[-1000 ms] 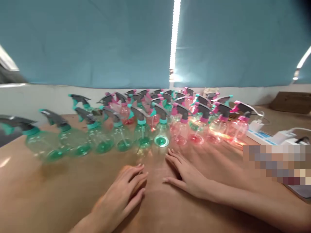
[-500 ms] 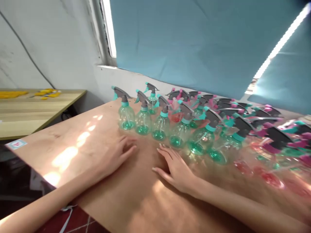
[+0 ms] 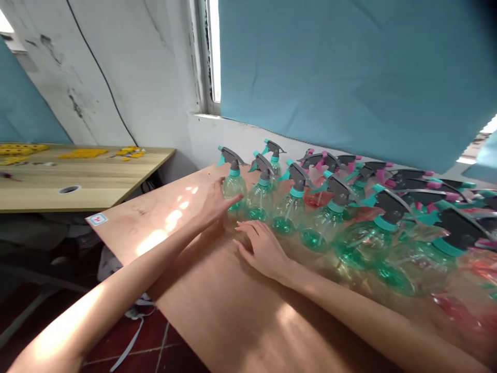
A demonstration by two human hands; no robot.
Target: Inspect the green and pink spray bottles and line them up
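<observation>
My left hand (image 3: 216,205) is wrapped round the lower body of the leftmost green spray bottle (image 3: 234,182), thumb across its front and fingers at its far left side. The bottle stands upright and has a grey and turquoise trigger head. My right hand (image 3: 266,252) rests low over the wooden board, fingers reaching forward and thumb apart, holding nothing. Just beyond its fingertips stands a second green spray bottle (image 3: 259,199). More green bottles, such as one with a turquoise collar (image 3: 289,210), run in a row to the right.
Behind the front row are pink-trimmed spray bottles (image 3: 320,194), tightly grouped. The wooden board (image 3: 217,311) carries a small label (image 3: 97,219) at its left corner. A lighter table (image 3: 101,191) with yellow pieces (image 3: 130,151) stands at left. Blue sheeting (image 3: 330,72) covers the window.
My left hand has moved forward from the board to the leftmost green bottle and closed round it. My right hand stays near the front row. The view has turned left.
</observation>
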